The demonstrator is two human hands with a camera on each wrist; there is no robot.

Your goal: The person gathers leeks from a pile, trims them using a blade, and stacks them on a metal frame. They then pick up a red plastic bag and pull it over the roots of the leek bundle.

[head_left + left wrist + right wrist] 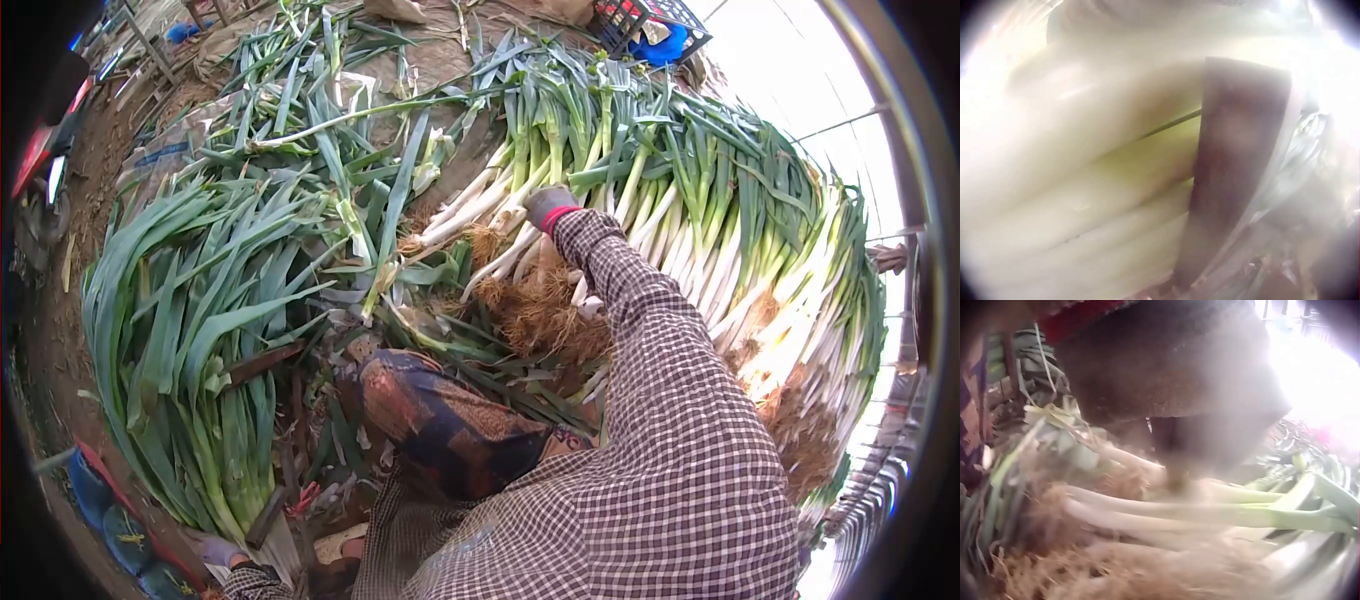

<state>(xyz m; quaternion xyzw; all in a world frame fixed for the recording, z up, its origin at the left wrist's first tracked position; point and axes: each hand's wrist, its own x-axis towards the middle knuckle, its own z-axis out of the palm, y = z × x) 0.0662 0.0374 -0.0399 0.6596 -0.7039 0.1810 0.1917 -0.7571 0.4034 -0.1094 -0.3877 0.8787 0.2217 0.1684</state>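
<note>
In the head view my right hand (550, 207), in a grey glove with a red cuff, reaches down among white-stemmed leeks (465, 212). The right wrist view shows the dark glove blurred, its fingers pointing down with the tips right at a leek stalk (1141, 503); whether they pinch it I cannot tell. At the lower left, my left hand (222, 552), in a pale glove, holds the white ends of a big leek bundle (215, 440) whose green leaves spread away. Pale stems (1085, 206) fill the left wrist view beside a flat brown strip (1235, 162).
A long row of leeks (700, 230) curves along the right, roots (545, 310) towards me. Loose green leaves (300, 110) litter the ground further off. A black crate (655, 30) stands at the back. My bent knee (430, 400) sits between bundle and row.
</note>
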